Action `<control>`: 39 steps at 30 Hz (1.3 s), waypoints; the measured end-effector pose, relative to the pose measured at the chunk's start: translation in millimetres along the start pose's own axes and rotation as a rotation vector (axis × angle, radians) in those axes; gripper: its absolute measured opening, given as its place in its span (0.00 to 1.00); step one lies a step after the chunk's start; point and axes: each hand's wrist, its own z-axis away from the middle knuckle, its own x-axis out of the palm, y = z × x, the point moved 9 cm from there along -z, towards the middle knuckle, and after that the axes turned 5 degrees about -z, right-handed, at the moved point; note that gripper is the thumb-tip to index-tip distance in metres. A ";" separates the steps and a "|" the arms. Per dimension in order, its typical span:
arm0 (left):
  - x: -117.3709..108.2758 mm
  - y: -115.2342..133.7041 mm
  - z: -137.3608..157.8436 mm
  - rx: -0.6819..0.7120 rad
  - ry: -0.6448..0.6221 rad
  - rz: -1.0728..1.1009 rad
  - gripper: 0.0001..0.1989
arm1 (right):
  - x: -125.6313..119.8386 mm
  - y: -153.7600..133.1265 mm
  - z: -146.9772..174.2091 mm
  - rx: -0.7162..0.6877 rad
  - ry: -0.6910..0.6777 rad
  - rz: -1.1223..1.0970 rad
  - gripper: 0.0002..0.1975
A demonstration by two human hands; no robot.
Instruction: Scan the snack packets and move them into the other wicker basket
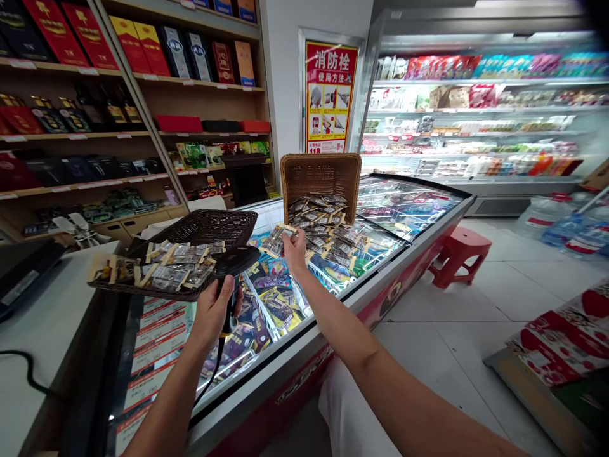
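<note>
My left hand [214,309] is wrapped round the handle of a black barcode scanner [236,259], whose cable hangs down over the freezer. In my right hand [295,252] is a small clear snack packet [276,240], pinched at its end. Beyond the scanner, a dark woven basket [219,225] holds several similar packets [181,263]. A light brown wicker basket [323,171] lies tipped on its side near my right hand, its packets [328,222] spilling out onto the freezer's glass top.
Below my hands runs a glass-topped chest freezer [342,292] filled with frozen packs. A white counter [28,368] flanks it on the left. On the floor to the right are a red plastic stool [460,251] and large water bottles [547,212]. Boxed goods fill shelves [200,82] behind.
</note>
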 end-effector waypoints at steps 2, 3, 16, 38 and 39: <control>3.0 2.5 0.7 0.020 -0.027 -0.041 0.33 | -2.6 2.0 -0.9 0.010 0.020 0.002 0.22; 4.4 3.4 1.2 0.023 -0.037 -0.054 0.33 | -3.7 3.3 -1.8 0.016 0.029 0.003 0.22; 5.9 2.2 3.4 0.000 -0.055 -0.031 0.31 | 1.6 13.4 -8.7 -0.028 -0.015 -0.068 0.20; -26.2 15.8 2.7 -0.055 0.256 0.192 0.37 | -70.4 -15.6 -25.7 -0.227 0.489 0.309 0.27; -30.3 17.7 2.5 -0.046 0.284 0.214 0.37 | -65.6 -11.9 -27.6 -0.197 0.452 0.341 0.27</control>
